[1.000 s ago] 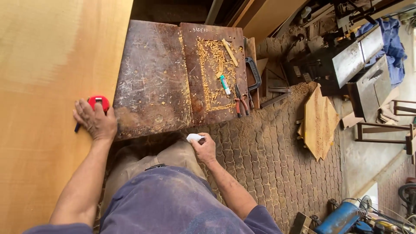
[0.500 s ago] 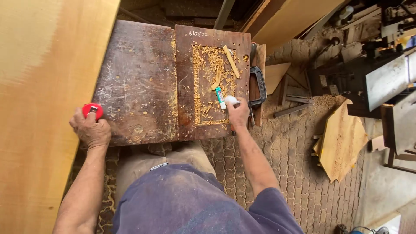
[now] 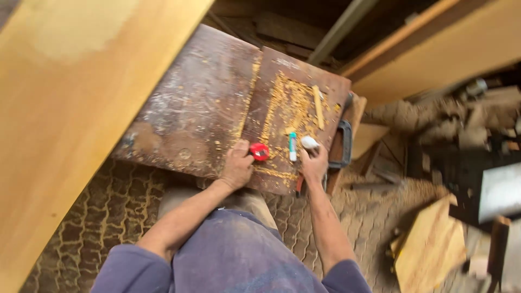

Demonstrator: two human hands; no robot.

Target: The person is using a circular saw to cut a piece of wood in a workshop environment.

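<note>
Head view looks down on a scarred brown worktop [image 3: 201, 103] strewn with sawdust, and every place here is given from the red tape measure [image 3: 259, 151] near its front edge. The left hand [image 3: 236, 167] sits just left of the tape measure, its fingers curled against the case and touching it. Just to its right lies a teal marker [image 3: 292, 146], and beyond that the right hand [image 3: 315, 163] has its fingers closed on a small white object [image 3: 309, 142] (too blurred to name). The tape measure looks light, rigid and smooth, probably best gripped around its rounded case; the marker is slim, stiff and apt to roll, so pinching mid-barrel seems safest.
</note>
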